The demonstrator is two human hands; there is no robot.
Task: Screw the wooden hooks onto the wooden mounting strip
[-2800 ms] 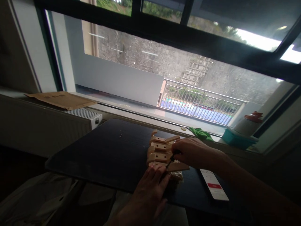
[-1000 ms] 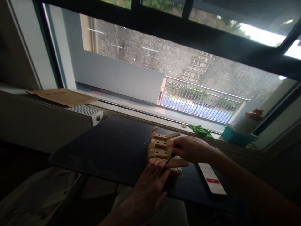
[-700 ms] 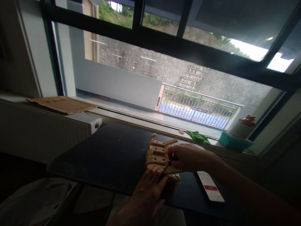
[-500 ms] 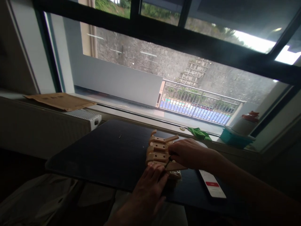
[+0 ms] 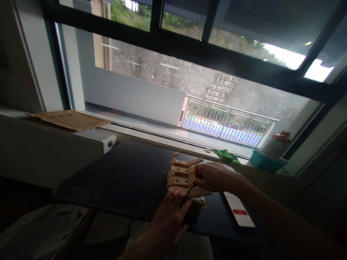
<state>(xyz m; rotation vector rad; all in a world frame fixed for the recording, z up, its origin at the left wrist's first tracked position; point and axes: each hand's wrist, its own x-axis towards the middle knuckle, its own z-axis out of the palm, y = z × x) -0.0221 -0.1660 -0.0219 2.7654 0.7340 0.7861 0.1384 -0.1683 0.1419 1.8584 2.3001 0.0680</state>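
Note:
Several pale wooden hooks (image 5: 181, 171), each with two dark holes, lie side by side on the dark table (image 5: 116, 180). My left hand (image 5: 173, 207) is closed over the nearest wooden hook, fingers on its top and thumb on the near side. In my right hand (image 5: 213, 176) is a screwdriver (image 5: 191, 187), its thin dark shaft slanting down to that hook beside my left fingers. The screwdriver's tip and most of its handle are hidden. Clear plastic wrapping (image 5: 200, 201) shows beneath the nearest hook.
A phone (image 5: 239, 211) with a lit screen lies right of the hooks. One small screw-like piece (image 5: 137, 159) is on the table. Along the sill are a green cloth (image 5: 226, 156), a teal box (image 5: 267, 160) and a brown envelope (image 5: 69, 120). A radiator (image 5: 89, 144) stands left.
The view has shifted slightly. My right hand has turned a little around the screwdriver, while my left hand keeps its place on the hook.

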